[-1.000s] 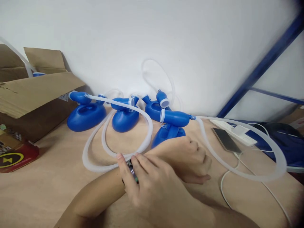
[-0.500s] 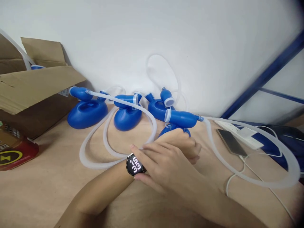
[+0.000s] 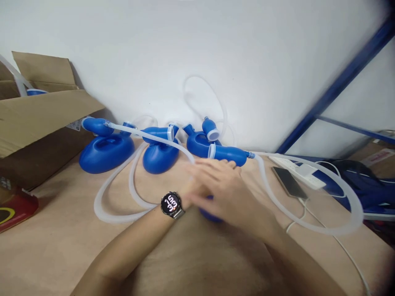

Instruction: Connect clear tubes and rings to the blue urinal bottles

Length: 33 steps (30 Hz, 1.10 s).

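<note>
My left hand (image 3: 195, 190) reaches in from the lower left with a round black watch (image 3: 170, 203) on its wrist; its fingers are hidden behind my right hand. My right hand (image 3: 220, 189) lies across it, fingers stretched out and blurred, holding nothing visible. Just behind both hands is a blue urinal bottle (image 3: 230, 154) with a clear hose (image 3: 265, 181); its body is mostly covered. Farther back stand three more blue bottles: the left one (image 3: 106, 154), the middle one (image 3: 160, 158) and the right one (image 3: 197, 144). A second hose (image 3: 103, 207) loops across the table.
An open cardboard box (image 3: 46, 119) stands at the left, with a red package (image 3: 21, 207) in front of it. To the right lie a phone (image 3: 288, 181), a white power strip (image 3: 304, 172) and cables. A blue metal frame (image 3: 333, 90) leans behind.
My right hand has left the watch and moved up over my left hand, its fingers now stretched out. The view has shifted slightly, and the watch face is fully uncovered.
</note>
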{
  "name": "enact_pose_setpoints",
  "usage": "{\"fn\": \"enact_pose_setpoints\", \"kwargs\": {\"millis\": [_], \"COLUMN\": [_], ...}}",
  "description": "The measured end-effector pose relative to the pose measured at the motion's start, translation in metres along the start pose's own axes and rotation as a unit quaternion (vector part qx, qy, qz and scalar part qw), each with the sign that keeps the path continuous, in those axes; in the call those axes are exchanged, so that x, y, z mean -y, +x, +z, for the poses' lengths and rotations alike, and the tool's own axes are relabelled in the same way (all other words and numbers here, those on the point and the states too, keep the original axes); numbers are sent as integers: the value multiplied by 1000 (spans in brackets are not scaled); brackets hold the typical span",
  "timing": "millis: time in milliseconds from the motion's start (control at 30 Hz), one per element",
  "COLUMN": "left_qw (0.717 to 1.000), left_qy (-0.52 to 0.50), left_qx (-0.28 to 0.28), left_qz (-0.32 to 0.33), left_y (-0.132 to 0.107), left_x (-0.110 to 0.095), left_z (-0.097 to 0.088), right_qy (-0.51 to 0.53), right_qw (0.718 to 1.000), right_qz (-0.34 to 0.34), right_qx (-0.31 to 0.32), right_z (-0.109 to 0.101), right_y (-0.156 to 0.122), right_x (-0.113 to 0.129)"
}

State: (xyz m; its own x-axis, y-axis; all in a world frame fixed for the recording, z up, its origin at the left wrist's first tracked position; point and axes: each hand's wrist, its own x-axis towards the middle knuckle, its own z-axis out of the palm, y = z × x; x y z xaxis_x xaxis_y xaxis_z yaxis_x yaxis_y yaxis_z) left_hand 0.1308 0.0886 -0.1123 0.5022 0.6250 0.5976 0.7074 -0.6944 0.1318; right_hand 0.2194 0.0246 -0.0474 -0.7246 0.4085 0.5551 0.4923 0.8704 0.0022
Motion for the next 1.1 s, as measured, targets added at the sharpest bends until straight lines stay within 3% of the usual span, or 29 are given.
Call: {"fn": "enact_pose_setpoints", "kwargs": {"millis": [133,233,300,433,500,633,900,1100], "left_qw": [986,966,959,954,944,932,895,846], "left_qy": [36,17,-35,-131,-131,-137,-245,-350], "left_qx": [-114,-188,-190,-72,-48,-43,-45,-37], "left_qz": [-112,-174,-208,-261,-299,-333,-370,-401], "left_y": [0,3,5,9,12,17,18,19], "left_x": [21,35,40,43,43,48,62,70], "left_z": [-3,-8,-12,-19,-22,-22,-10,-3], "right_qy": [-83,-89,-62,-38,-61,-112,-142,-131], "right_qw": [986,973,969,969,970,965,958,957], "right_qz": [125,206,238,244,233,235,249,256], "right_qx": [-78,-50,-10,33,30,27,18,30], "right_z": [7,14,15,13,14,21,24,24], "right_y": [-2,-12,-17,-16,-12,-9,-11,-12], "right_x": [-73,-124,-141,-138,-129,-115,-113,-114]}}
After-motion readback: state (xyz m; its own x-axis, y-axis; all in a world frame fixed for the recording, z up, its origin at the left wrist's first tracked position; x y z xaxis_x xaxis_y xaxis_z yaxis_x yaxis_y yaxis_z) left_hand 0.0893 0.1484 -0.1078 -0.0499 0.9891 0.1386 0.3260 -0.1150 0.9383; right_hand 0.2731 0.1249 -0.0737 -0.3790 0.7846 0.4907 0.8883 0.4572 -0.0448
